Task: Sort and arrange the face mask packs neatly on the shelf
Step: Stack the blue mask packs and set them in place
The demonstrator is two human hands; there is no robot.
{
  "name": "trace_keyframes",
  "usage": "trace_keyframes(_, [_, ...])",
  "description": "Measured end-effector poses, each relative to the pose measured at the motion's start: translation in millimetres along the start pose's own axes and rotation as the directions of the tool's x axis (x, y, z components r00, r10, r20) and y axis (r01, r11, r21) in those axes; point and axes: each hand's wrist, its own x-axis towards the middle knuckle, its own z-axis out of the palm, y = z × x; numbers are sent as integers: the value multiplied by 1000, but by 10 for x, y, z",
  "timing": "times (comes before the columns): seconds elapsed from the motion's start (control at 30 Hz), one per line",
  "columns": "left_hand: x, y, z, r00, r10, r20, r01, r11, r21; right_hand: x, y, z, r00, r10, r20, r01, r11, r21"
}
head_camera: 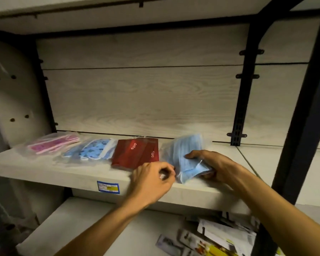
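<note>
A row of mask packs lies on the pale wooden shelf: a pink pack at the left, then a blue patterned pack, then red packs stacked askew. At the right end is a clear bag of plain light-blue masks. My right hand holds this bag at its near right end, fingers on top, thumb under. My left hand pinches the bag's near left corner, fingers curled, beside the red packs.
A blue and yellow price label sticks on the shelf's front edge. Black metal uprights stand at the right. On the lower shelf, at bottom right, lies a heap of other packets. Another board sits close overhead.
</note>
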Motion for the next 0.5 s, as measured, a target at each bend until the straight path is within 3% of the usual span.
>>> trace_keyframes(0.2, [-29, 27, -31, 997, 74, -14, -74, 997, 20, -142, 207, 47, 952, -275, -137, 264, 960, -90])
trace_keyframes(0.4, [-50, 108, -47, 996, 85, -24, -86, 996, -31, -235, 251, 39, 928, -330, -172, 313, 942, -121])
trace_keyframes(0.5, [-63, 123, -40, 991, 94, -90, -108, 980, -168, -337, 249, 24, 898, -399, -184, 390, 917, -82])
